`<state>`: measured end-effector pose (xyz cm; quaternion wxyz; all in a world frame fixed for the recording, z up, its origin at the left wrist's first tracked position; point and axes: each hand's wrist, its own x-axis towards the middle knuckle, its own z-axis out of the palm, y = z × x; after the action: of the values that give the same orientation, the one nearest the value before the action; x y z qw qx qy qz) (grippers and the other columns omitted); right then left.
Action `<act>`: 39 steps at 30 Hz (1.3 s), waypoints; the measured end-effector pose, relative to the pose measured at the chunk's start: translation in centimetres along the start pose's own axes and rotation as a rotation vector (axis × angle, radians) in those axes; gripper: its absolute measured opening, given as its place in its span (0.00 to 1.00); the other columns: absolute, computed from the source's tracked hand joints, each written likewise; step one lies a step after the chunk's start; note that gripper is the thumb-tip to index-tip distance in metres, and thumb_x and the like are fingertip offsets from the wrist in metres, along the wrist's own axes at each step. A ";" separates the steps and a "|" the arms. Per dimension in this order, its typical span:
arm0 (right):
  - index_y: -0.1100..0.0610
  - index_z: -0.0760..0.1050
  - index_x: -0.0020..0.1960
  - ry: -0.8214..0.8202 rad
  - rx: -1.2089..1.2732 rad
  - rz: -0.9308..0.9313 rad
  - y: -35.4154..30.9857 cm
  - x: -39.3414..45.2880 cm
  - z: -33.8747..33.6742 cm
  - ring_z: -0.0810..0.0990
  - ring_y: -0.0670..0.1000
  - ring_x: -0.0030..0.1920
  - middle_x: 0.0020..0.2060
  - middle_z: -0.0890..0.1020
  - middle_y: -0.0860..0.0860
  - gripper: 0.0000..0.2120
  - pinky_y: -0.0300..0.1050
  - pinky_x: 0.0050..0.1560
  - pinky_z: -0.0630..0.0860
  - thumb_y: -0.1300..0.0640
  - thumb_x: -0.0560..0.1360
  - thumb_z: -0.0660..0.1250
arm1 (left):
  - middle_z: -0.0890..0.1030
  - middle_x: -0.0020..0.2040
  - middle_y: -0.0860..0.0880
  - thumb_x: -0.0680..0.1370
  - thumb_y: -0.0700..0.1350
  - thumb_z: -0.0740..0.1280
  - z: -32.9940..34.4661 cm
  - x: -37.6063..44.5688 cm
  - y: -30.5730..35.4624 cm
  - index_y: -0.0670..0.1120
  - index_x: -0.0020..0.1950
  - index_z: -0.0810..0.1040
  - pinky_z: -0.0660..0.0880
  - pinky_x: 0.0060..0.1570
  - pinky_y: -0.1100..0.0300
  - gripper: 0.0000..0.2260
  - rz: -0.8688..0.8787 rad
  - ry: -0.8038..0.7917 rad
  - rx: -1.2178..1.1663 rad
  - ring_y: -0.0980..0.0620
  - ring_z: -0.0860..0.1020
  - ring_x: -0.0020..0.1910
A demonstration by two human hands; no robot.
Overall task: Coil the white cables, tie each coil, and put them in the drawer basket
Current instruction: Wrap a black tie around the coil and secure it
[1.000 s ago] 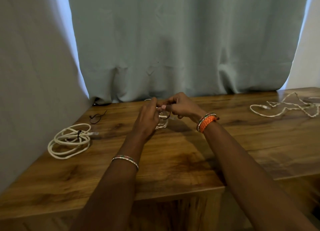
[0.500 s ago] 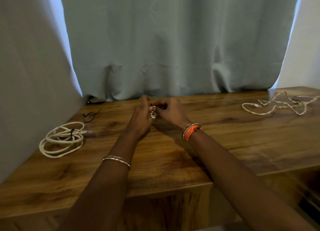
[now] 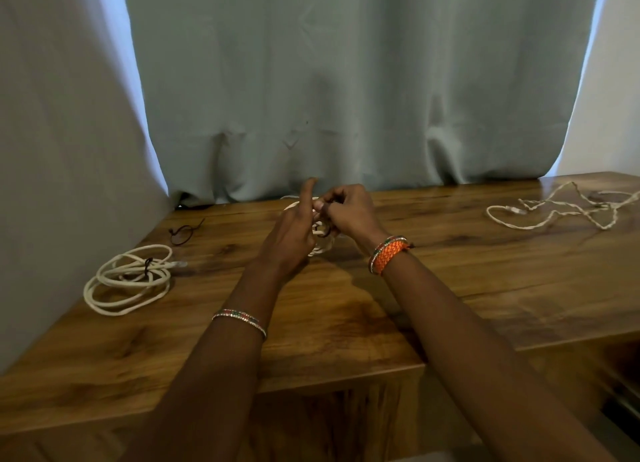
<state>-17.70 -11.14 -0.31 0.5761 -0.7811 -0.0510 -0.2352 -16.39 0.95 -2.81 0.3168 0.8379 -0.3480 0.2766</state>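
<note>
Room dim; cool daylight leaks in at both edges of the curtain (image 3: 346,80) behind the hands. Glare on the table (image 3: 519,271) far right of the grip; soft shadow beneath it. Slight motion blur; wide-angle bowing at edges.

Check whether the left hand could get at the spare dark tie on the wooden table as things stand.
Probably yes: the dark wire tie lies in the open on the bare wooden table, but the left hand is busy with the small white cable coil.
</note>
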 end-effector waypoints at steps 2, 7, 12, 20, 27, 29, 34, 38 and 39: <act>0.65 0.80 0.42 0.034 -0.025 0.027 -0.1 0.1 0.1 0.78 0.49 0.27 0.32 0.81 0.56 0.04 0.38 0.23 0.73 0.64 0.73 0.68 | 0.79 0.55 0.41 0.71 0.29 0.60 0.2 0.1 -0.2 0.47 0.76 0.48 0.70 0.45 0.59 0.38 0.015 -0.012 0.041 0.47 0.77 0.49; 0.71 0.78 0.47 -0.095 0.006 0.169 -0.5 0.2 -1.1 0.77 0.51 0.27 0.31 0.79 0.59 0.09 0.42 0.29 0.78 0.64 0.74 0.67 | 0.79 0.56 0.40 0.72 0.31 0.63 0.7 0.4 -0.8 0.44 0.77 0.47 0.68 0.45 0.61 0.39 0.072 -0.045 0.179 0.44 0.77 0.51; 0.67 0.77 0.42 -0.206 0.010 0.177 -1.0 0.0 -2.3 0.80 0.54 0.30 0.35 0.81 0.60 0.04 0.48 0.39 0.81 0.66 0.73 0.67 | 0.78 0.57 0.42 0.73 0.35 0.67 1.1 0.4 -1.1 0.46 0.77 0.39 0.69 0.47 0.62 0.43 0.079 -0.075 0.200 0.48 0.76 0.52; 0.66 0.80 0.48 -0.226 -0.271 0.118 -1.0 0.4 -2.8 0.72 0.49 0.32 0.34 0.76 0.56 0.09 0.40 0.28 0.70 0.60 0.74 0.67 | 0.80 0.53 0.42 0.73 0.36 0.69 1.3 0.5 -1.2 0.48 0.76 0.35 0.76 0.47 0.55 0.47 0.126 -0.115 0.268 0.47 0.79 0.49; 0.59 0.75 0.35 -0.072 -0.406 0.113 -0.3 0.8 -1.4 0.70 0.49 0.29 0.30 0.75 0.52 0.11 0.41 0.29 0.66 0.54 0.72 0.64 | 0.79 0.55 0.42 0.74 0.36 0.68 1.2 0.1 -0.2 0.51 0.75 0.32 0.71 0.45 0.61 0.47 0.098 -0.161 0.255 0.50 0.77 0.48; 0.58 0.75 0.34 -0.055 -0.417 0.114 -0.4 0.9 -1.0 0.72 0.50 0.31 0.31 0.77 0.52 0.12 0.42 0.31 0.69 0.53 0.72 0.64 | 0.79 0.54 0.40 0.74 0.36 0.66 1.1 0.2 0.2 0.49 0.75 0.34 0.68 0.43 0.61 0.45 0.076 -0.141 0.255 0.50 0.75 0.46; 0.58 0.72 0.32 0.022 -0.330 0.121 -0.7 1.0 -1.0 0.73 0.53 0.32 0.28 0.74 0.51 0.10 0.44 0.32 0.67 0.58 0.71 0.62 | 0.80 0.49 0.39 0.74 0.35 0.62 0.8 0.4 0.7 0.45 0.77 0.40 0.66 0.38 0.60 0.39 0.006 -0.119 0.163 0.47 0.75 0.40; 0.58 0.69 0.33 0.113 -0.260 0.047 -1.4 0.9 -1.1 0.74 0.55 0.36 0.32 0.74 0.52 0.14 0.45 0.35 0.68 0.58 0.77 0.57 | 0.77 0.45 0.44 0.79 0.37 0.56 1.0 0.7 0.3 0.44 0.74 0.54 0.67 0.34 0.61 0.24 -0.013 0.000 0.074 0.50 0.74 0.39; 0.57 0.68 0.33 0.124 -0.227 0.039 -1.5 0.9 -1.0 0.73 0.55 0.37 0.32 0.74 0.53 0.15 0.46 0.37 0.69 0.59 0.78 0.56 | 0.78 0.45 0.44 0.80 0.40 0.54 1.1 0.7 0.1 0.45 0.70 0.59 0.70 0.35 0.57 0.18 0.002 0.027 0.038 0.49 0.75 0.40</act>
<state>-17.76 -11.74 1.62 0.4904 -0.8262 0.0267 -0.2761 -15.82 -0.20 -2.98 0.3052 0.8396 -0.3392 0.2947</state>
